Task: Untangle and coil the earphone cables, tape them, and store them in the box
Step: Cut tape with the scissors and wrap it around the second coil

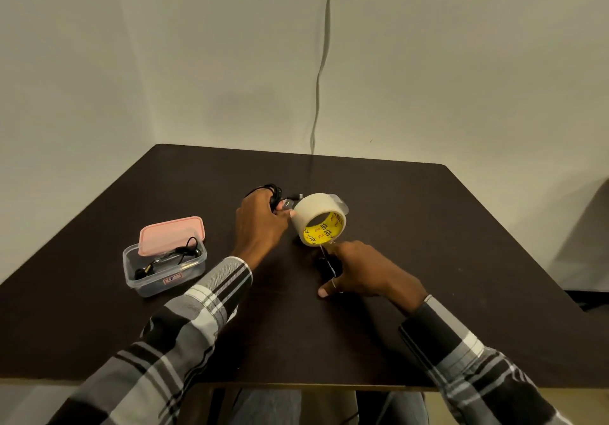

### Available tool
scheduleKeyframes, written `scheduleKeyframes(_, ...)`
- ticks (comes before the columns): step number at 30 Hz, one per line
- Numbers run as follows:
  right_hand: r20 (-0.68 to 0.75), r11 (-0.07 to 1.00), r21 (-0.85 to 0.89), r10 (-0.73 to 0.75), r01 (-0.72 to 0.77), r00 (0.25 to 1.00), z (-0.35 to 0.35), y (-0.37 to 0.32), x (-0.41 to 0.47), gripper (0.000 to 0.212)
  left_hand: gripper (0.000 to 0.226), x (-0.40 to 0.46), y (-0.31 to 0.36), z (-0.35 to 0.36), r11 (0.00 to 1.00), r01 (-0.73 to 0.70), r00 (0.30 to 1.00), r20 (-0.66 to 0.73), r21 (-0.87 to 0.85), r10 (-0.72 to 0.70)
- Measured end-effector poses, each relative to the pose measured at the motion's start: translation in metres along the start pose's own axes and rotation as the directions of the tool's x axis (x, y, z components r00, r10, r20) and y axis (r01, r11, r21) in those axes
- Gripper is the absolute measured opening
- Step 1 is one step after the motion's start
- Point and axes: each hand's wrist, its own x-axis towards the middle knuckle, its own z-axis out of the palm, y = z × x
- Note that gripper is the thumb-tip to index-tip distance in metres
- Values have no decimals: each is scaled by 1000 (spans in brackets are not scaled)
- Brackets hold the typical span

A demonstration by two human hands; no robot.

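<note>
Left hand (260,223) sits mid-table, fingers curled tight around a black bundle of earphone cable (272,194); loops of it stick out past the knuckles at 12 o'clock of the hand. Thumb and fingertip of that hand also pinch a short clear strip of tape (290,203) running to the roll.

Tape roll (321,220) stands on edge, touching the left hand's fingertips, at 3 o'clock of that hand. Clear tape, yellow printed core facing the camera.

Right hand (362,271) is at 5 o'clock of the roll, just beside it. Fingers are closed on a dark tool, probably scissors (326,264), with a thin blade pointing up toward the roll's lower edge. Handles too dark against the table to make out. Thumb stretched out flat toward 8 o'clock; ring on one finger.

Clear plastic box (164,276) is at 8 o'clock of the left hand, well apart from it. Pink lid (171,235) leans on its far rim, box open. One pair of black earphones (171,258) already lies inside.

Dark table (428,260), plaid sleeves (204,309) on both arms. Grey wire (321,72) hangs down the wall at 12 o'clock.
</note>
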Motion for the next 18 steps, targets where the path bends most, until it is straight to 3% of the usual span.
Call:
scheduleKeyframes(2,-22,999,-33,2,-3,1000,-1,2,-1,67,25,-1,1,-1,1000,-3,1000,3,1,3)
scheduleKeyframes(4,-256,999,-35,15,-25,967,2,2,0,47,26,-2,1,-2,1000,-3,1000,1,-1,3)
scheduleKeyframes(6,-444,995,-65,40,-77,895,6,2,1,45,26,-3,2,-2,1000,-2,1000,-2,-4,2)
scheduleKeyframes(9,-452,979,-107,108,-173,885,13,5,5,50,29,-9,3,-1,1000,-15,1000,-2,-8,15)
scheduleKeyframes(11,-485,980,-23,161,-197,859,21,7,6,51,38,-18,6,1,999,-35,999,19,-39,36)
scheduleKeyframes(14,-576,973,121,228,-194,785,24,1,7,42,52,-37,13,6,996,-54,997,46,-77,58)
scheduleKeyframes(18,-582,965,178,262,-193,770,21,-9,7,26,55,-50,18,14,995,-56,994,88,-83,64)
